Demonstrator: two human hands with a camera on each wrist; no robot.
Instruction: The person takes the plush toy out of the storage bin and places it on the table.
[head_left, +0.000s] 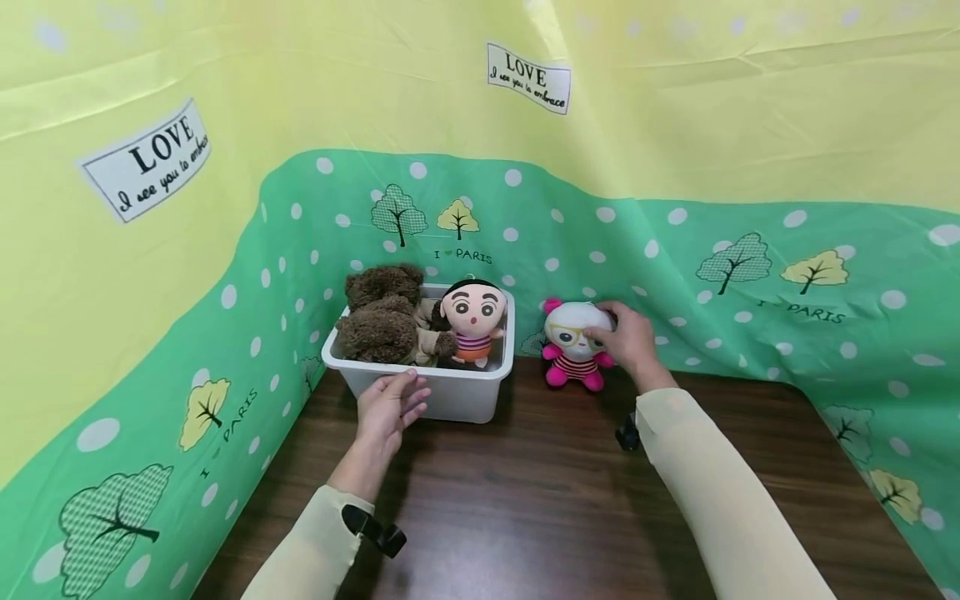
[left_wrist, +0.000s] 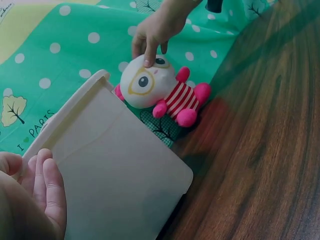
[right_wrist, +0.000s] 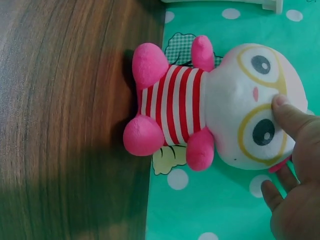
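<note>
A plush panda doll (head_left: 576,342) with yellow glasses, pink limbs and a red striped body sits upright on the table against the cloth. My right hand (head_left: 633,343) grips its white head from above, thumb on the face and fingers behind. In the right wrist view the doll's face (right_wrist: 227,97) shows beside my thumb. My left hand (head_left: 386,408) holds the front rim of a light grey plastic bin (head_left: 457,398), thumb at the rim and fingers against the outer wall. Inside the bin are two brown teddy bears (head_left: 382,329) and a boy doll (head_left: 472,321) in a striped shirt.
Green and yellow printed cloth (head_left: 600,242) hangs behind and along both sides of the dark wooden table (head_left: 517,500). The bin stands in the back left corner, a short gap left of the panda doll.
</note>
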